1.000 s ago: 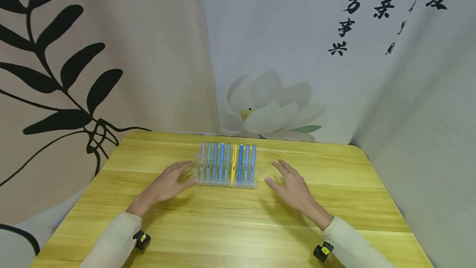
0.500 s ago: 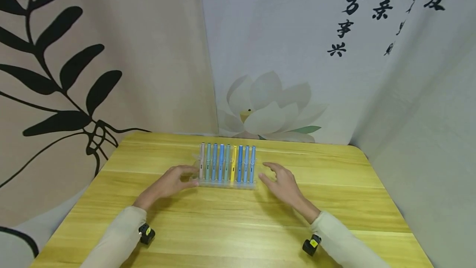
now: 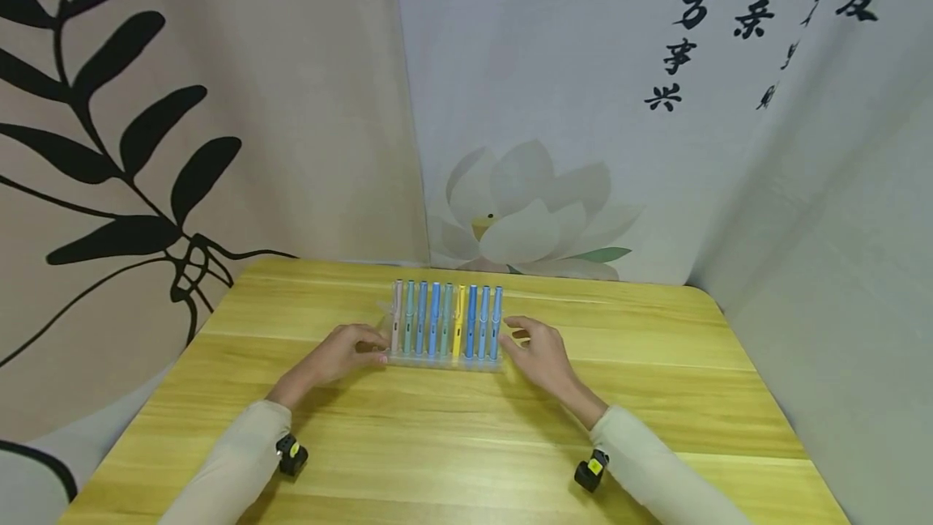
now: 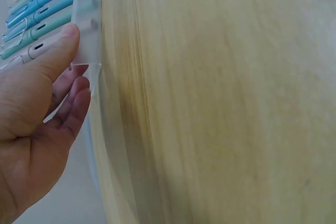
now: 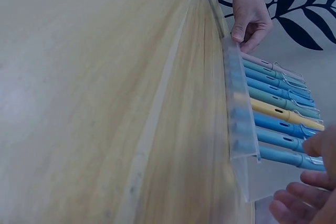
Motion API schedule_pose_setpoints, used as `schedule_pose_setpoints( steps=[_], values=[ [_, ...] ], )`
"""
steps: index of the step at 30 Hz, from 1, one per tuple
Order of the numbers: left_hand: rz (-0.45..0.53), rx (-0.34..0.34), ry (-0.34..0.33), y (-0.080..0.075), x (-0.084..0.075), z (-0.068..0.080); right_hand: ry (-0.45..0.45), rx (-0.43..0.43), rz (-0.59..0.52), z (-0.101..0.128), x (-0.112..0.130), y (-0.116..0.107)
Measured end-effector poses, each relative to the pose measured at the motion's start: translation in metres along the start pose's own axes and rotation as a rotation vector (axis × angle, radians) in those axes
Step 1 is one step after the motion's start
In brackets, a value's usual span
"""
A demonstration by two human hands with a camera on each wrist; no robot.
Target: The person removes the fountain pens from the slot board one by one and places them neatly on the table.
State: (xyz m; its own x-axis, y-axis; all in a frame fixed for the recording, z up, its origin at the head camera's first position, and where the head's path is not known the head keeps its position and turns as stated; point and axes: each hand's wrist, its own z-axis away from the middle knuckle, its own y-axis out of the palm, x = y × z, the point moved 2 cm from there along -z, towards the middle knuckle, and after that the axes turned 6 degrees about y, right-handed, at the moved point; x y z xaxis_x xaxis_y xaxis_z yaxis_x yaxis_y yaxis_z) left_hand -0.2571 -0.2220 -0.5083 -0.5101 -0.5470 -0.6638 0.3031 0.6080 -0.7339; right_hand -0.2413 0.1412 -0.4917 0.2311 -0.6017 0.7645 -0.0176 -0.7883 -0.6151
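Observation:
A clear plastic pen stand (image 3: 445,363) holds a row of pens (image 3: 434,318) leaning back, in pink, green, blue and yellow. At its left end my left hand (image 3: 338,356) grips the stand. In the left wrist view the thumb of that left hand (image 4: 37,103) lies on the front lip of the stand (image 4: 86,24), its other fingers curled behind the end. My right hand (image 3: 543,355) is at the stand's right end, thumb and fingers apart. In the right wrist view its fingers (image 5: 299,200) are bent beside the stand (image 5: 239,103); whether the thumb touches the last blue pen I cannot tell.
The stand sits near the back of a wooden table (image 3: 437,444). Behind the table hangs a pale curtain (image 3: 335,104) with printed leaves, a lotus and black characters. A small black camera (image 3: 291,455) is on each wrist.
My right hand has moved left to the stand's right end. My left hand has shifted slightly right and taken hold of the left end. The stand and pens look unmoved.

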Motion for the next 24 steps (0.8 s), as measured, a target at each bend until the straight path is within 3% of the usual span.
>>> schedule_pose_setpoints(
  steps=[24],
  values=[
    [0.104,0.012,-0.033,0.001,0.003,0.002,0.101,-0.081,-0.066,-0.012,-0.004,0.017]
  ],
)
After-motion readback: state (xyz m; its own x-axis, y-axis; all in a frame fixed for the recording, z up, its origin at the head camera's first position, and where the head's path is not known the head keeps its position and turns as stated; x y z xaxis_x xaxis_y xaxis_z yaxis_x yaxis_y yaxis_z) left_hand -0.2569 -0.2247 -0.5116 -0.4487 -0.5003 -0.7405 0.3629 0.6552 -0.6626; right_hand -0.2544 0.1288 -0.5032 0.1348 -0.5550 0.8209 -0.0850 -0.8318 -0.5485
